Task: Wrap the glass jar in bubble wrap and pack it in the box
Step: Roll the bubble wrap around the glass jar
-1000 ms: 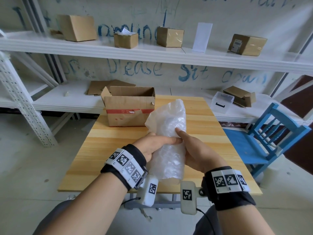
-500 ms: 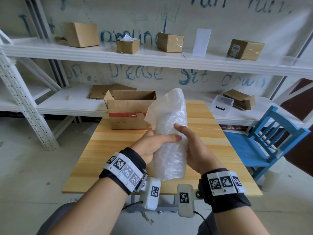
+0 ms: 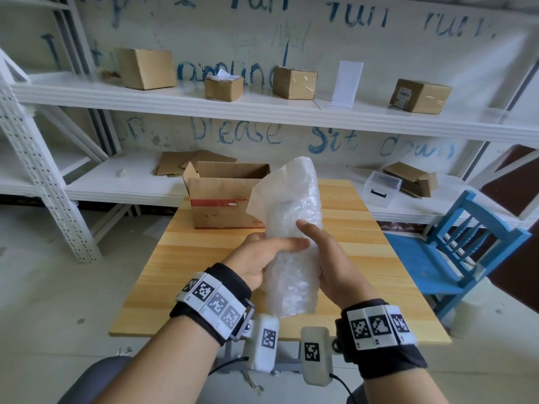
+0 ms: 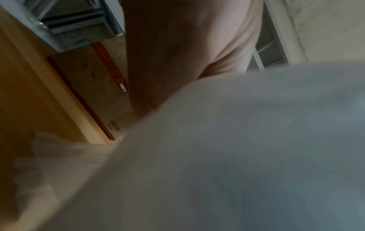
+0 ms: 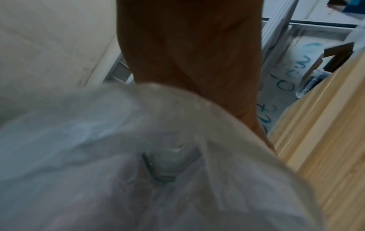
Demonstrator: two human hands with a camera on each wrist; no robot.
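Six cardboard boxes (image 3: 226,196), one chair (image 3: 455,252).

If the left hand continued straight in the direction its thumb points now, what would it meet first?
Probably the right hand: the left hand lies across the bubble-wrapped jar, its thumb aimed at the right thumb, apparently touching it, though depth is unclear.

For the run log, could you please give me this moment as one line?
stage: wrapped, unpacked | left hand: grips bubble-wrapped jar | right hand: grips it too | box: open on table
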